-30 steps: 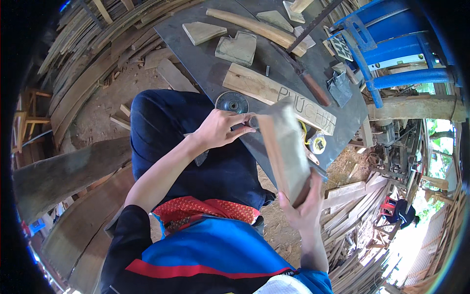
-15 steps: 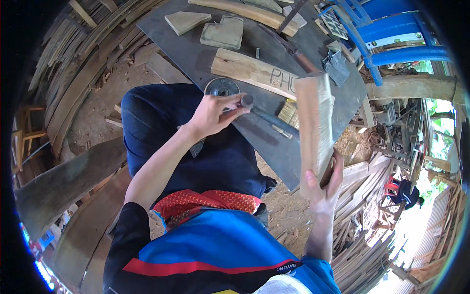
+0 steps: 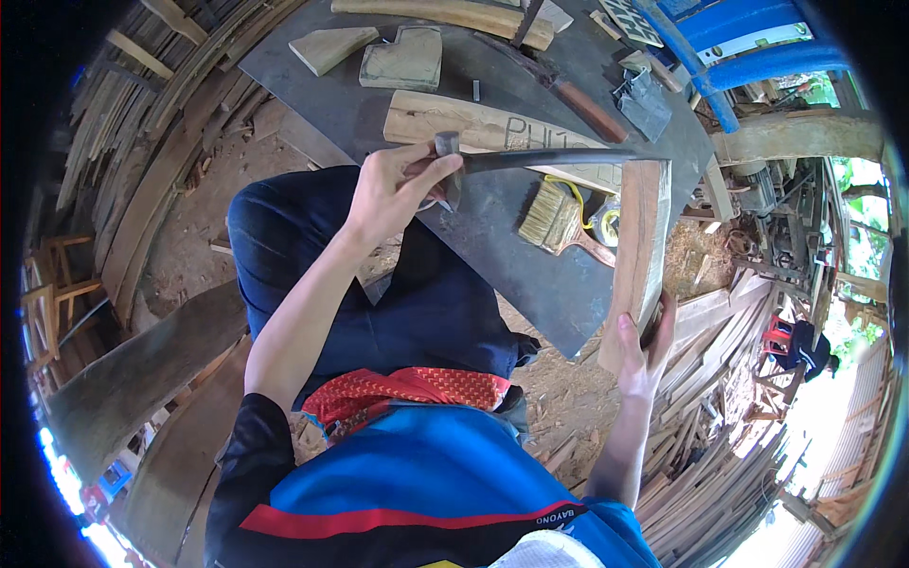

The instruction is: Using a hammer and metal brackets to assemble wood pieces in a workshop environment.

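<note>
My left hand (image 3: 398, 185) is closed around the head end of a hammer-like metal tool (image 3: 549, 156), which has a short stubby head and a long dark bar. The bar points right and reaches the top end of a wooden block (image 3: 636, 256), appearing to touch it. My right hand (image 3: 646, 346) grips the block's lower end from the right, thumb on the near face, and holds it upright at the table's right side. Behind the tool, a pencil-marked board (image 3: 431, 118) lies on the dark table (image 3: 511, 279). A paintbrush (image 3: 549, 218) rests left of the block.
A wood-handled tool (image 3: 587, 109), two cut wood pieces (image 3: 402, 59) and a long wooden piece (image 3: 445, 17) lie farther back. A blue metal frame (image 3: 757, 52) stands at far right. Stacked planks (image 3: 701, 426) fill the right side; a person (image 3: 810, 350) is in the distance.
The bar has swung up across the table to the block's top end. The block has moved slightly right, uncovering the paintbrush. My left hand has moved left and up, hiding the round disc.
</note>
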The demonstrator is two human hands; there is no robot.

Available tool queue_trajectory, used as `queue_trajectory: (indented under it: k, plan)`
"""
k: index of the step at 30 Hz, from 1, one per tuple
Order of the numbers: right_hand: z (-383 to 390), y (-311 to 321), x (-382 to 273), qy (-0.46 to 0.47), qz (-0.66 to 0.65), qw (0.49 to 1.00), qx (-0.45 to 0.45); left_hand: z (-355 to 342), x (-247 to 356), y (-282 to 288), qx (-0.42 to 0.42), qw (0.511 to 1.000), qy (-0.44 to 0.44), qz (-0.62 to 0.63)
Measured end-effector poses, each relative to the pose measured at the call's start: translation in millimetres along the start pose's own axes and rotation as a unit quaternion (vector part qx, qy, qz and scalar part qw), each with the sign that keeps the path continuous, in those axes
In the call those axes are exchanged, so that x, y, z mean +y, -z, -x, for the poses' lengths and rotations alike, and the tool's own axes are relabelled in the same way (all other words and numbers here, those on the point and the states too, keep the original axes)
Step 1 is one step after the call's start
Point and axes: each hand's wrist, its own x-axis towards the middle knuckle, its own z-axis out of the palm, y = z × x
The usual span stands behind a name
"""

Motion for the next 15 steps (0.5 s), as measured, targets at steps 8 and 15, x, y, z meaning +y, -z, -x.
queue_trajectory:
  k: [8,15]
  plan:
    - [-17.9,-5.1,31.0,0.020,0.076,0.997,-0.003,-24.1,26.1,19.9,0.047,0.995,-0.073,-0.052]
    - [-17.2,-16.6,52.4,-0.010,0.178,0.984,-0.007,-10.3,19.4,31.1,0.131,0.991,-0.012,0.039]
